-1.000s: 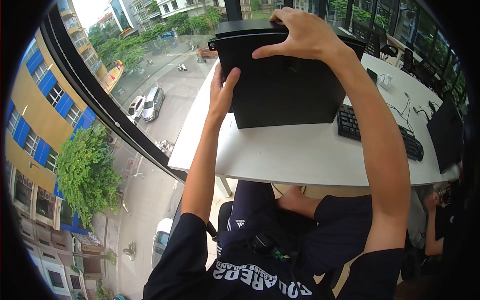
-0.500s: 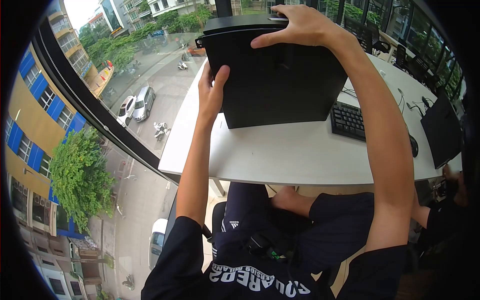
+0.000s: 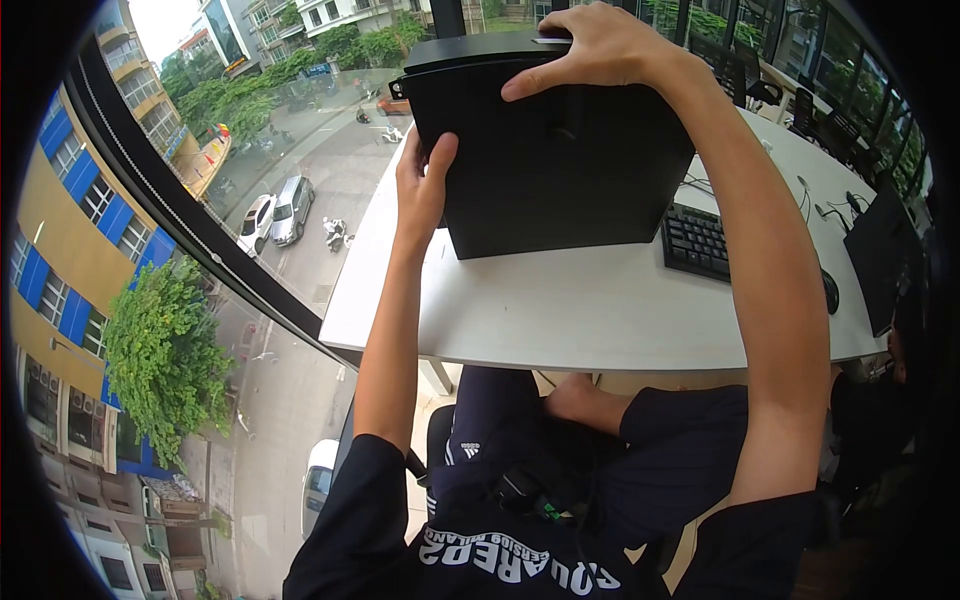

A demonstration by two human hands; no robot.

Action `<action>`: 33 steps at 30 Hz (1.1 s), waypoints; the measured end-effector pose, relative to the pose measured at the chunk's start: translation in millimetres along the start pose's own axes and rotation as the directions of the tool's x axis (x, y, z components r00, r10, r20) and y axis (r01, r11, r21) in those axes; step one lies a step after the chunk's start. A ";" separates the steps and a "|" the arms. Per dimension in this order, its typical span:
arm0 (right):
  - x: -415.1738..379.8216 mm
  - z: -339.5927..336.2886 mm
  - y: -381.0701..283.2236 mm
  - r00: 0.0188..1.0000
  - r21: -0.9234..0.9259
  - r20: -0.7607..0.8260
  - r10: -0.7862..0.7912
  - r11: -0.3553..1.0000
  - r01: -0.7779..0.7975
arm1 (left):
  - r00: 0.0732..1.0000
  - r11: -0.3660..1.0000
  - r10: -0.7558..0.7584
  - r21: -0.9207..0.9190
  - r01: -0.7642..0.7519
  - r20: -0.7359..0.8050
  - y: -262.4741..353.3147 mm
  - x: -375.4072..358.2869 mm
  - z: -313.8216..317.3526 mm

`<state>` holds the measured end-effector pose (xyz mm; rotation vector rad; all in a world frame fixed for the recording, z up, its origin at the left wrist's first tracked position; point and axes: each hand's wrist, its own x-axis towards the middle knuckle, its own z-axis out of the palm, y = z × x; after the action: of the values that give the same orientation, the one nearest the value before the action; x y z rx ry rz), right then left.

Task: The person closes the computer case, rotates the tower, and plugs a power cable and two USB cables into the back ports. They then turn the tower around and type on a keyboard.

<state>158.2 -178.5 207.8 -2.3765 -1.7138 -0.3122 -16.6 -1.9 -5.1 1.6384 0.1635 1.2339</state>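
A large black box-shaped case (image 3: 560,180) stands upright on the white desk (image 3: 580,320), its broad flat side facing me. My left hand (image 3: 424,185) grips the case's left edge, the thumb on the front face and the fingers partly hidden behind the side. Over the top edge reaches my right hand (image 3: 590,55), its thumb pressed on the front face and its fingers on the top. A small light-coloured strip shows under those fingers. What lies behind the case is hidden.
Right of the case lie a black keyboard (image 3: 694,240), partly behind my right forearm, a black mouse (image 3: 829,292), cables and a dark flat panel (image 3: 880,262). Another person is partly visible at the far right. Window glass borders the desk's left side.
The top of the case has tilted very slightly, and both hands keep the same hold. At the far right, the other person has shifted.
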 end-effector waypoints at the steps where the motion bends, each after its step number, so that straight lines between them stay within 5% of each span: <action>1: -4.6 -7.1 -4.3 1.000 0.012 0.023 -0.001 1.000 0.001 | 1.000 1.000 -0.001 0.004 0.001 0.000 0.5 0.0 0.0; 6: -5.6 -15.4 -6.3 0.997 0.010 0.076 -0.022 1.000 0.021 | 1.000 0.999 -0.008 0.033 0.008 -0.002 4.5 0.8 0.9; 18: 2.0 23.4 39.9 0.990 0.017 -0.123 -0.074 0.997 0.076 | 0.998 0.998 0.062 0.028 -0.061 -0.027 -1.5 1.9 4.7; 24: -37.8 -1.0 77.4 0.995 0.070 -0.084 0.050 0.997 -0.044 | 0.997 0.996 0.066 0.064 -0.064 -0.033 -10.6 2.9 0.3; 25: -42.8 7.9 91.1 0.973 0.047 -0.230 0.012 0.999 -0.002 | 0.997 0.997 0.065 0.048 -0.062 -0.047 -16.4 4.4 -0.6; 33: -80.9 88.8 173.1 0.825 0.577 -0.454 0.336 0.817 -0.016 | 0.996 0.993 0.021 0.118 -0.010 -0.085 -26.4 8.3 -7.8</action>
<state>302.7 -281.2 93.8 -1.7728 -1.0998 -0.3520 -7.3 20.3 -20.8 1.6905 0.2825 1.3296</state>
